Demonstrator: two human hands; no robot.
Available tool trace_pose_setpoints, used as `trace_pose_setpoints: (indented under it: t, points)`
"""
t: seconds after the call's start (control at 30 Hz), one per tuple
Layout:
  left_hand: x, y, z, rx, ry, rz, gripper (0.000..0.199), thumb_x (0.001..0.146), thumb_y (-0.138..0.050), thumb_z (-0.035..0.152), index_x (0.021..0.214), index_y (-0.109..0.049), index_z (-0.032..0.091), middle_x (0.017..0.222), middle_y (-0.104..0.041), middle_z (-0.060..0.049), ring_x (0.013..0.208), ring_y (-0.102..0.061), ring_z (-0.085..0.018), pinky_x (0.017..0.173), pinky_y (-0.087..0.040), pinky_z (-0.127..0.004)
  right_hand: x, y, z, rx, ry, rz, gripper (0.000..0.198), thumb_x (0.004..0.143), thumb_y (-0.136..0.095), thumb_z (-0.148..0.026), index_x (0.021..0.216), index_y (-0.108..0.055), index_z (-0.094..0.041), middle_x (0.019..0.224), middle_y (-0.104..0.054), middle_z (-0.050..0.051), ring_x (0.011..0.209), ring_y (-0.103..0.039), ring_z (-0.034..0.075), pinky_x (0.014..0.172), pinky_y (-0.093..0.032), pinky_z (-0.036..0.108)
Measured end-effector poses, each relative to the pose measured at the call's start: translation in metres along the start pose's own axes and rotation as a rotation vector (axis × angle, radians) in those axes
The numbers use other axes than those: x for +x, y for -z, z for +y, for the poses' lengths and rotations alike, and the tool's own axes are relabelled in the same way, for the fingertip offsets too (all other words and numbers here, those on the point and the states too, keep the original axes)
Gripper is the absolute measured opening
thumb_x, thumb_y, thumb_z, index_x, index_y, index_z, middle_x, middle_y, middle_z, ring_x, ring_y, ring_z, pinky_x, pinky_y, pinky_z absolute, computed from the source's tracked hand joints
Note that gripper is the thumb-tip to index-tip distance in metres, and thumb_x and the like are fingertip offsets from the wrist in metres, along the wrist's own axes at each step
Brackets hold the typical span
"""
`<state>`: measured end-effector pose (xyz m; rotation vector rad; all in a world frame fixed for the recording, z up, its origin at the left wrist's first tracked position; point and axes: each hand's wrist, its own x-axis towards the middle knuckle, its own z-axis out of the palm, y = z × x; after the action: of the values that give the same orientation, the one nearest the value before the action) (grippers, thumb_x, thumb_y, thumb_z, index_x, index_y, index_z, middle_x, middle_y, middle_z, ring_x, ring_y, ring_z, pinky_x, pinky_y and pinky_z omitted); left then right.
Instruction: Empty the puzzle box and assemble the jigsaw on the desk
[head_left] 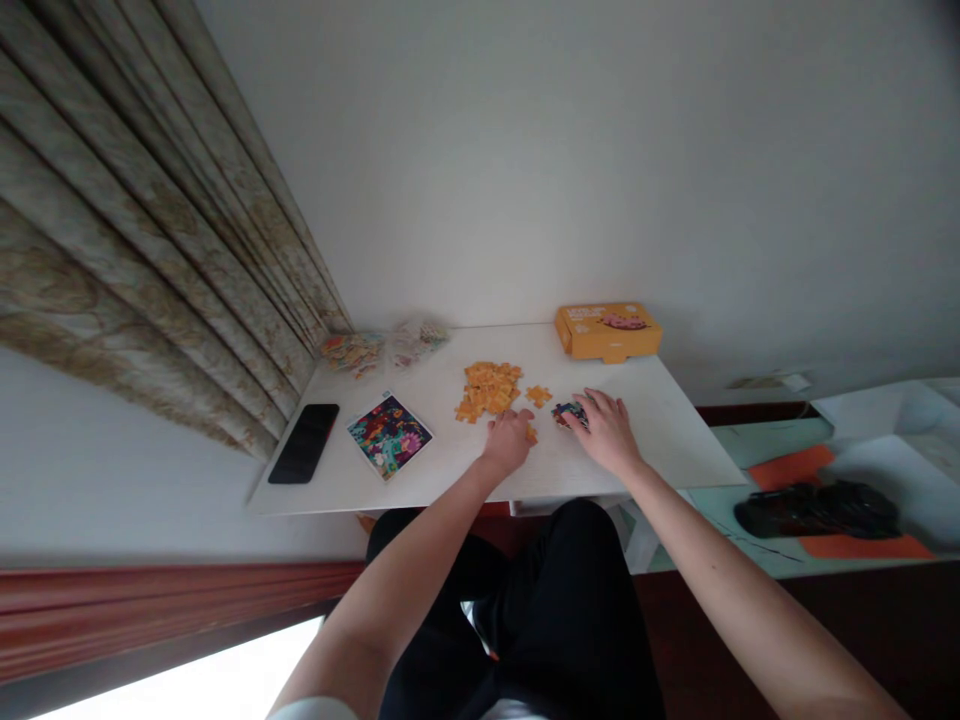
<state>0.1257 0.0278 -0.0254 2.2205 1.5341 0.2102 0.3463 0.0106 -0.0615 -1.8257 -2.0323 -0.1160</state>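
Observation:
My left hand (510, 441) is by the near edge of a heap of orange-backed puzzle pieces (491, 387). Its fingers are closed on an orange puzzle piece (532, 434), mostly covered by the hand. One more loose orange piece (538, 396) lies between the heap and my right hand (606, 428). That hand rests on the table with its fingers apart, thumb and fingertips touching a small group of dark, multicoloured puzzle pieces (568, 413). Whether those pieces are joined or stacked I cannot tell, as the fingers partly hide them.
A colourful picture card (390, 436) and a black phone (304, 443) lie on the left of the white table (450, 470). Clear bags of pieces (352, 352) sit at the back left. An orange puzzle box (609, 332) stands at the back right. A patterned curtain (150, 200) hangs left.

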Motion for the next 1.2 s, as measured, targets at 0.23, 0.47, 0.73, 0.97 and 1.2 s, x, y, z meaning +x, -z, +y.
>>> trace_pose_setpoints:
  t: [0.23, 0.47, 0.73, 0.97, 1.2]
  points:
    - [0.005, -0.002, -0.004, -0.041, -0.205, 0.104, 0.038, 0.094, -0.052, 0.0, 0.117, -0.076, 0.02, 0.109, -0.077, -0.008, 0.107, -0.07, -0.021, 0.101, -0.054, -0.034, 0.06, -0.005, -0.035, 0.02, -0.076, -0.268, 0.041, 0.094, -0.068, -0.042, 0.13, -0.07, -0.023, 0.132, -0.07, 0.018, 0.124, -0.063, 0.035, 0.103, -0.048, 0.049]
    - [-0.023, -0.019, -0.029, 0.073, -0.483, 0.122, 0.024, 0.104, -0.06, 0.029, 0.121, -0.076, 0.025, 0.129, -0.074, -0.008, 0.123, -0.065, -0.023, 0.111, -0.049, -0.043, 0.093, -0.025, -0.044, 0.044, -0.229, -0.426, 0.057, 0.082, -0.08, -0.034, 0.136, -0.066, -0.025, 0.132, -0.07, 0.017, 0.119, -0.066, 0.034, 0.098, -0.051, 0.048]
    - [-0.037, -0.023, -0.041, 0.089, -0.477, 0.161, 0.034, 0.105, -0.059, 0.036, 0.136, -0.069, 0.026, 0.151, -0.061, -0.01, 0.142, -0.054, -0.024, 0.123, -0.038, -0.047, 0.102, -0.03, -0.021, 0.441, -0.142, -0.269, 0.021, 0.085, -0.071, -0.018, 0.105, -0.078, -0.017, 0.108, -0.077, 0.011, 0.099, -0.072, 0.021, 0.094, -0.054, 0.031]
    - [-0.039, -0.023, -0.044, 0.058, -0.315, 0.22, 0.033, 0.104, -0.059, 0.033, 0.135, -0.067, 0.023, 0.152, -0.059, -0.012, 0.143, -0.052, -0.025, 0.124, -0.036, -0.048, 0.075, -0.01, 0.0, 0.751, -0.328, -0.116, 0.023, 0.09, -0.069, -0.034, 0.101, -0.075, -0.016, 0.102, -0.081, 0.011, 0.091, -0.075, 0.025, 0.087, -0.056, 0.035]
    - [-0.038, -0.025, -0.043, 0.047, -0.23, 0.275, 0.026, 0.1, -0.064, 0.028, 0.125, -0.07, 0.022, 0.136, -0.068, -0.01, 0.127, -0.062, -0.025, 0.12, -0.042, -0.045, 0.045, 0.002, -0.035, 0.2, 0.007, -0.114, 0.021, 0.099, -0.057, -0.022, 0.099, -0.078, -0.024, 0.102, -0.08, 0.009, 0.1, -0.071, 0.025, 0.099, -0.048, 0.037]
